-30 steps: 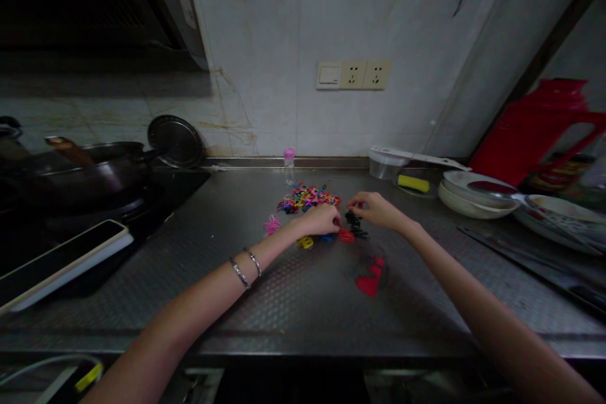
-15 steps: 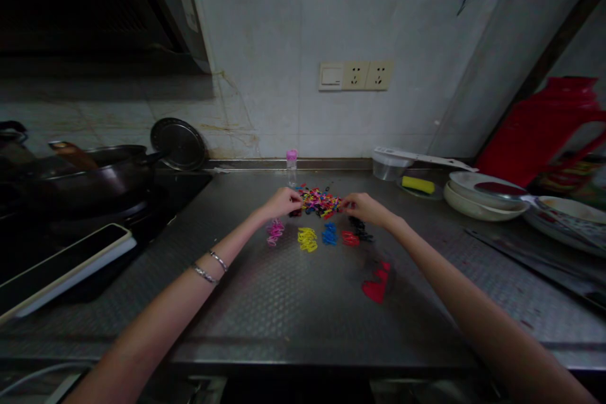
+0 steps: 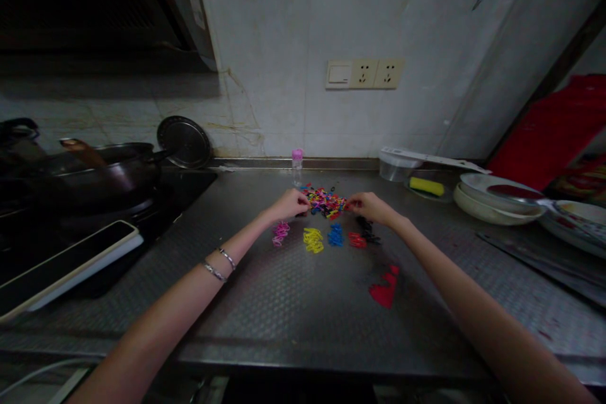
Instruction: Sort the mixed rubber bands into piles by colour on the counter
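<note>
A mixed pile of small coloured rubber bands (image 3: 326, 201) lies on the steel counter, between my hands. My left hand (image 3: 292, 204) is at the pile's left edge, fingers pinched together. At the right edge my right hand (image 3: 367, 205) also pinches, with a bit of red by its fingertips. What either pinch holds is too small to make out. In front of the pile sit sorted groups: pink bands (image 3: 281, 233), yellow bands (image 3: 313, 240), blue bands (image 3: 336, 235), red bands (image 3: 356, 240) and black bands (image 3: 368, 231), the last close below my right hand.
A clear pink-capped bottle (image 3: 297, 167) stands behind the pile. Nearer me lies a torn red piece (image 3: 386, 290). On the left are a phone (image 3: 71, 268) and a pan (image 3: 108, 170); on the right, a yellow sponge (image 3: 426, 187), stacked bowls (image 3: 492, 205) and a cleaver-like dark blade (image 3: 544, 265).
The view has swung slightly left, so everything appears farther right. Both hands stay at the pile's edges, pinched, with only slight finger movement.
</note>
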Demonstrator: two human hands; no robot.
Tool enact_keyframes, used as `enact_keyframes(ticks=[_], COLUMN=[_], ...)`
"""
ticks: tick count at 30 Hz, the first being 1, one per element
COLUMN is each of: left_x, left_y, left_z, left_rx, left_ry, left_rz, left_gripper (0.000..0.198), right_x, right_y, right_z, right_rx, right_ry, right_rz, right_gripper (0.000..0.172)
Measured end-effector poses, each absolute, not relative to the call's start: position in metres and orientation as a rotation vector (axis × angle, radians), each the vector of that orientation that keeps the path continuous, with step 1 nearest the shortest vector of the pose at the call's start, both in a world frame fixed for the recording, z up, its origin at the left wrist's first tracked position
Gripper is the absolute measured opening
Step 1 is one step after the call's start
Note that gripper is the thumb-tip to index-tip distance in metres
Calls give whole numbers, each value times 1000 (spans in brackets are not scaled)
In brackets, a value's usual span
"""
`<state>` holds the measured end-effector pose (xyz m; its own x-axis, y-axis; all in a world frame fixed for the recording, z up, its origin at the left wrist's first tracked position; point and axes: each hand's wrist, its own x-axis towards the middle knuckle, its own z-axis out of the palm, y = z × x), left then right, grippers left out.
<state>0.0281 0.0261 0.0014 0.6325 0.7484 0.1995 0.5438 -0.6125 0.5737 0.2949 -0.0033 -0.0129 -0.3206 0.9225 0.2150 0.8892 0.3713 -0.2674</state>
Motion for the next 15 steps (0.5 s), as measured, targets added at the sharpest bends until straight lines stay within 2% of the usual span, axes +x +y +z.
enact_keyframes(ticks=[7,15], left_x=[70,89], left_y=[18,15], left_z=[-9,-14], left_rx=[2622,2791], left_ry=[995,1043], left_rz=[412,381], left_gripper=[20,16], right_x=[300,297], right_y=[-23,-59], right_z=[0,4], right_rx=[-1543,-1459], right_ry=[-2285,-2307], right_rz=[141,305], right_gripper=[26,27])
